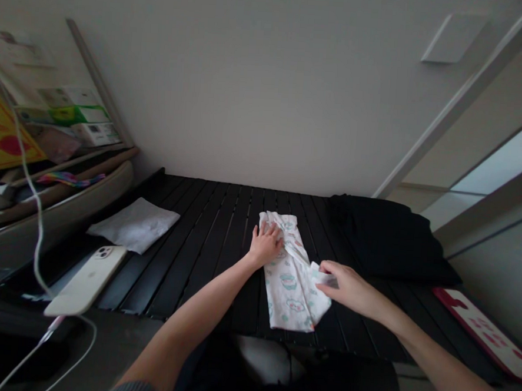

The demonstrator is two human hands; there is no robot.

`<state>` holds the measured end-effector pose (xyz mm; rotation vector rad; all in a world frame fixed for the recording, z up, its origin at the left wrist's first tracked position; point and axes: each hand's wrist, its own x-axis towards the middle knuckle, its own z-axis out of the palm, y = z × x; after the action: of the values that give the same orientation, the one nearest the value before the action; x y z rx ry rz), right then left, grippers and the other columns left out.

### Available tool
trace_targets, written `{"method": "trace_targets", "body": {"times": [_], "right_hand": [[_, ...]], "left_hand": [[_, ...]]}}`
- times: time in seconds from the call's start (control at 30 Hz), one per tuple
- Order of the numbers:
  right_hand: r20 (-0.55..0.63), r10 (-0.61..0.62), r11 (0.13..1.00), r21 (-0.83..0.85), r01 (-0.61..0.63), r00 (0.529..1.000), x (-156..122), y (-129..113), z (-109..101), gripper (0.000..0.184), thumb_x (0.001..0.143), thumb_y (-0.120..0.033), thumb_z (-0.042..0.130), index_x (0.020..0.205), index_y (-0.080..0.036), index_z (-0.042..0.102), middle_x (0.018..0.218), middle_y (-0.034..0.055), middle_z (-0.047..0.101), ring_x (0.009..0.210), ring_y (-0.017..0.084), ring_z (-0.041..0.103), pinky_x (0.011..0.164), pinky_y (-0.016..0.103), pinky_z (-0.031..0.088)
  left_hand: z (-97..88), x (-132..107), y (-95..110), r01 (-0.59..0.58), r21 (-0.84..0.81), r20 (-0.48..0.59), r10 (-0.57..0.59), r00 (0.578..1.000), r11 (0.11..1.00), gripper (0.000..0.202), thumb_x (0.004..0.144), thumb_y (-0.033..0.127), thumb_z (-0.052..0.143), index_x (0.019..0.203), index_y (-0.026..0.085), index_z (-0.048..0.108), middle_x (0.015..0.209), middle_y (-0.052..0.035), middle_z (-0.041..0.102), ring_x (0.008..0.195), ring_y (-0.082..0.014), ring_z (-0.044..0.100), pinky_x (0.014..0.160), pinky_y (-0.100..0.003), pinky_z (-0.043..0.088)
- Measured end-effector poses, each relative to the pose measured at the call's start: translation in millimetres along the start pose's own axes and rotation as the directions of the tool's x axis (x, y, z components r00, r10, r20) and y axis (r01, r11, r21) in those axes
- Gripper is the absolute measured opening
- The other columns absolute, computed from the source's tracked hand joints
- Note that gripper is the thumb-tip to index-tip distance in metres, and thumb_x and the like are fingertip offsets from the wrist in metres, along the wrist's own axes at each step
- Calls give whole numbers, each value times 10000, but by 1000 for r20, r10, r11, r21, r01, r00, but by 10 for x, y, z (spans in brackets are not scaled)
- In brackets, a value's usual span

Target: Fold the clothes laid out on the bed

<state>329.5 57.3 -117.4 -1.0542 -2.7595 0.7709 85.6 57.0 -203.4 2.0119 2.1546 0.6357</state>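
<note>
A white cloth with teal and pink prints [291, 286] lies folded into a long strip on black slats. My left hand [265, 246] rests flat on its far end, fingers spread. From the right, my right hand [346, 286] reaches in, its fingertips pinching a loose white flap of the cloth [322, 274]. Part of the cloth under each hand is hidden.
The black slatted surface [204, 263] also bears a white sheet [135, 225] and a phone in a white case [86, 280] with a white cable [40, 235]. Dark fabric [386, 238] is heaped on the right. A red-and-white mat [485, 333] lies by the right edge. A wall stands behind.
</note>
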Motion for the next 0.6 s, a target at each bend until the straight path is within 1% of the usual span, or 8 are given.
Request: {"method": "trace_targets", "body": {"times": [0.13,0.2,0.23,0.27,0.33,0.43,0.53,0.6], "right_hand": [[245,-143,974,206,93,959,-231,-357,-35,194,809,-323,576,926,-187,649,752,3,646,597,115,549,564,206,404],[191,-145,978,179,110,971,-255,-354,-35,235,832,-337,553,974,-191,670,854,39,680,693,141,603,641,229,455],[131,-151,980,148,132,980,-250,-307,-25,284,831,-338,556,1054,-198,663,1001,71,684,842,171,629,755,264,477],[92,-167,981,114,156,982,-241,-239,-4,376,816,-347,581,1162,-210,631,1174,98,642,1024,205,605,889,316,459],[120,-210,977,46,206,970,-237,-73,91,663,738,-393,675,1356,-233,497,1435,120,455,1316,261,412,1078,425,324],[203,-254,959,-76,274,946,-327,112,358,990,618,-430,768,1474,-234,311,1554,125,238,1422,300,217,1131,490,234],[65,-348,901,-255,352,935,-534,96,637,874,701,-223,696,1480,-229,298,1552,106,251,1405,271,275,1106,430,329],[-29,-447,843,-349,410,894,-680,-19,710,736,725,-43,560,1421,-230,409,1488,96,394,1323,240,424,1045,386,414]], "left_hand": [[-108,-17,13,-9,4,21,9,1000,1000,434,918,346,395,1322,230,505,1508,-79,357,1430,-322,169,1134,-584,134],[-232,-94,47,-64,-10,62,64,996,998,416,915,318,415,1313,248,513,1513,-70,349,1436,-297,171,1133,-562,168],[-309,-164,71,-125,-31,94,128,987,992,416,917,316,418,1321,261,506,1510,-63,356,1433,-281,191,1135,-541,186],[-390,-257,100,-206,-59,134,212,968,977,422,923,330,419,1335,277,493,1506,-54,367,1428,-268,216,1136,-522,198],[-541,-510,164,-373,-128,225,393,891,919,462,931,408,419,1382,308,440,1502,-45,376,1419,-262,247,1139,-507,200],[-669,-1000,252,-479,-167,363,506,783,862,701,872,578,460,1480,285,269,1544,-90,276,1429,-328,187,1123,-574,178],[-674,-1481,321,-502,-77,418,485,768,861,938,792,543,585,1520,216,92,1569,-135,158,1439,-359,92,1127,-603,133],[-672,-1720,362,-493,-31,411,460,787,870,854,810,371,606,1513,250,137,1558,-116,215,1439,-340,126,1133,-611,96]]}}
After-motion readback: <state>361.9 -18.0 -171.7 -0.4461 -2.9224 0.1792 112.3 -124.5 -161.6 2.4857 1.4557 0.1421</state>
